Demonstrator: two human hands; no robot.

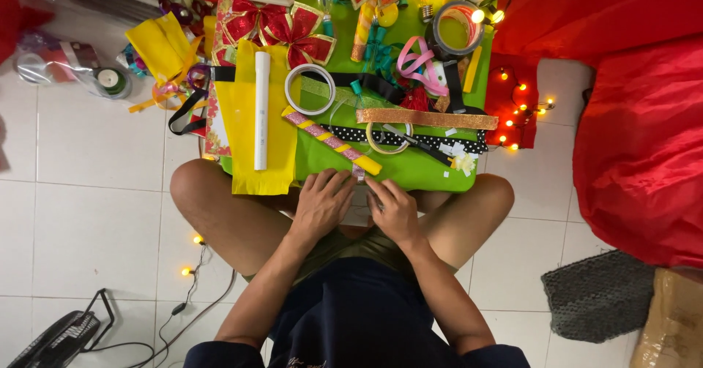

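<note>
Nearby, both hands, left hand (320,203) and right hand (393,208), curl closed on the near end of a yellow stick (333,142) banded pink, lying diagonally across the green table (417,170). Left lies yellow paper (256,141) under a white tube (261,110); farther sits a tape roll (310,89).

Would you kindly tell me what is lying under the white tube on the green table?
The white tube lies on a yellow sheet, which overhangs the green table edge. Whatever is beneath that sheet is covered. Both hands work apart from it.
</note>
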